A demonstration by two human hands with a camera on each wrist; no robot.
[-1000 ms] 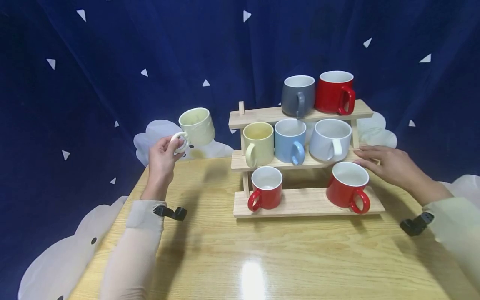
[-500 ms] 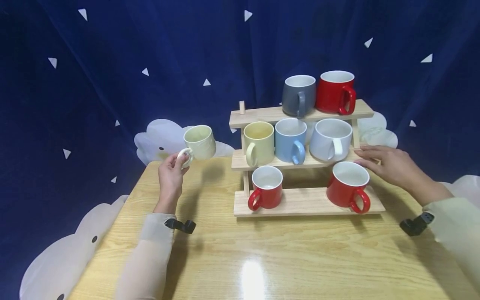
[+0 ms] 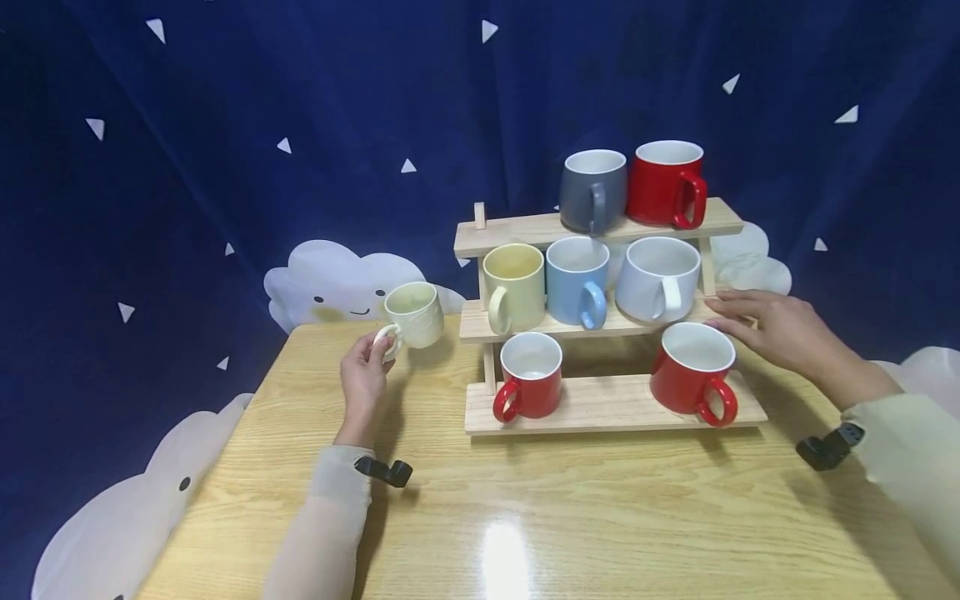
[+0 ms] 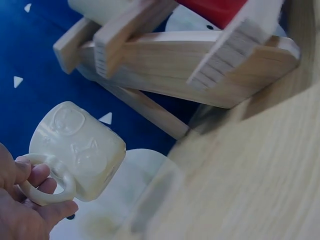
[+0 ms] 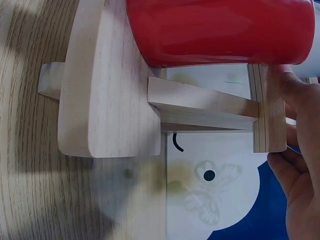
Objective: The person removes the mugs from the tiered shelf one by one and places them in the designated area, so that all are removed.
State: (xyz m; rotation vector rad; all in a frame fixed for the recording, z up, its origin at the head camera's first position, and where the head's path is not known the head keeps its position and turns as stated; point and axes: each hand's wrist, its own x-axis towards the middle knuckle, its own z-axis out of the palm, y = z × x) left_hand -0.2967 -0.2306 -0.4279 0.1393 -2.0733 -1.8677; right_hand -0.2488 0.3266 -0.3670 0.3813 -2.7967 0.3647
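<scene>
In the head view my left hand [image 3: 363,379] pinches the handle of a pale cream mug [image 3: 420,321]. The mug is tilted slightly above the table, left of a three-tier wooden rack [image 3: 592,408]. Raised patterns show on the mug's side [image 4: 82,145] in the left wrist view. My right hand [image 3: 772,329] grips the right end of the rack's middle shelf, thumb on one side and fingers on the other, as the right wrist view shows at the shelf end [image 5: 270,120]. A red mug [image 3: 693,367] stands on the bottom tier near that hand.
Another red mug [image 3: 532,375] stands at the bottom left. The middle tier bears a yellow mug [image 3: 517,287], a blue mug [image 3: 576,287] and a white mug [image 3: 652,287]. On top are a grey mug [image 3: 592,196] and a red mug [image 3: 660,192]. A dark blue curtain [image 3: 337,83] hangs behind.
My left hand has brought the cream mug down and to the right, closer to the rack and the table. The right hand stays on the shelf end.
</scene>
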